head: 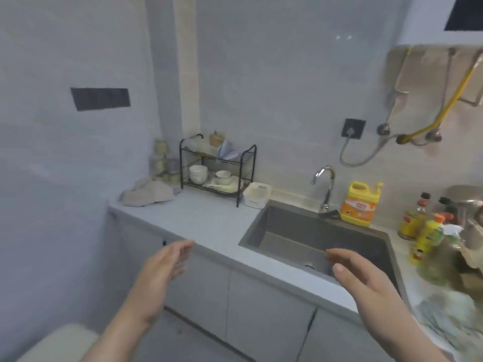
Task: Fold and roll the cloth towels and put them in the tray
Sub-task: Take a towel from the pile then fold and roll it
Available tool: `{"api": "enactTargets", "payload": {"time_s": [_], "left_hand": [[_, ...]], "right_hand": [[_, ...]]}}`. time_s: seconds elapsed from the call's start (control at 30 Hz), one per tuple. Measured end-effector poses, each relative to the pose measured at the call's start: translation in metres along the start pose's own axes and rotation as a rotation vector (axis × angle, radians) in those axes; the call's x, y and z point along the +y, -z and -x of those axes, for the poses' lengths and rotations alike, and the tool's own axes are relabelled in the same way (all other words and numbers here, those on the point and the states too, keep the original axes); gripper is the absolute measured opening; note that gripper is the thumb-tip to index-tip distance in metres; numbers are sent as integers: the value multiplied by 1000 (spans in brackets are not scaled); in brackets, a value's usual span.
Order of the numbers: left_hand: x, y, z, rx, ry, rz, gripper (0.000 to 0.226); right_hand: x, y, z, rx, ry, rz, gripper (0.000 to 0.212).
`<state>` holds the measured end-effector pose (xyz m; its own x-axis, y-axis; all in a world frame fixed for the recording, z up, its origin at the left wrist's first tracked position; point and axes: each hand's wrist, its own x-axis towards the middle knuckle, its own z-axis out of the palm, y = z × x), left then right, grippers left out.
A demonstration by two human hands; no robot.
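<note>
Grey towels (147,194), white tray (257,195), yellow jug (360,203), perhaps orange-labelled.

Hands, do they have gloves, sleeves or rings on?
No. The left hand and right hand are bare: no gloves, and no rings or watch that I can see. No sleeve shows on either arm.

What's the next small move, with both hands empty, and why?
Probably reach the left hand forward to the crumpled towels at the back left corner of the counter. Both it and the right hand hover open, holding nothing; the towels lie unfolded, apart from the white tray.
</note>
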<state>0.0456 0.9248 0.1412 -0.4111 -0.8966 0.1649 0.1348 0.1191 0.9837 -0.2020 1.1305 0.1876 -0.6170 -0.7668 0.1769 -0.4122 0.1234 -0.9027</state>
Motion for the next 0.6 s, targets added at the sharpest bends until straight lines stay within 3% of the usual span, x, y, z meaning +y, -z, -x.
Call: {"api": "enactTargets", "payload": {"time_s": [0.1,0.23,0.6], "left_hand": [[-1,75,-14,120,21,4,59],[2,148,-42,187,13,-25,29],[-15,214,-137,114,124,-214,41]], "right_hand": [[-20,-71,-28,-102,18,-2,21],[-46,-160,-61,-205,32,14,22],[-59,-285,-147,-287,-40,17,21]]}}
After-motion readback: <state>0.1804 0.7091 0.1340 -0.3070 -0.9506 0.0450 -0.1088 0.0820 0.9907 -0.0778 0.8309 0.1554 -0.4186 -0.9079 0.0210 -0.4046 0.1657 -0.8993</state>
